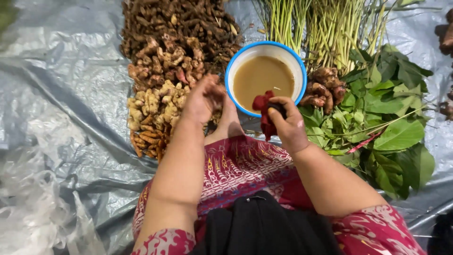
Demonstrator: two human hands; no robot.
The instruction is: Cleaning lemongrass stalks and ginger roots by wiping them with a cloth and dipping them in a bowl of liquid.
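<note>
My right hand (289, 123) grips a wet dark red cloth (264, 113) at the near rim of a white bowl with a blue rim (296, 61), which holds murky brown water. The cloth hangs down from my fingers over my red patterned skirt (245, 165). My left hand (203, 98) reaches into the pile of pale ginger-like roots (158, 101) left of the bowl, fingers curled on the roots; whether it holds one is unclear. My foot shows between the two hands.
Dark thin roots (179, 21) are heaped at the back, orange roots (148, 141) at the pile's near end. Lemongrass stalks (321, 23) lie behind the bowl, knobbly brown roots (323, 87) and green leaves (387, 113) to its right. A grey plastic sheet (61, 108) covers the ground.
</note>
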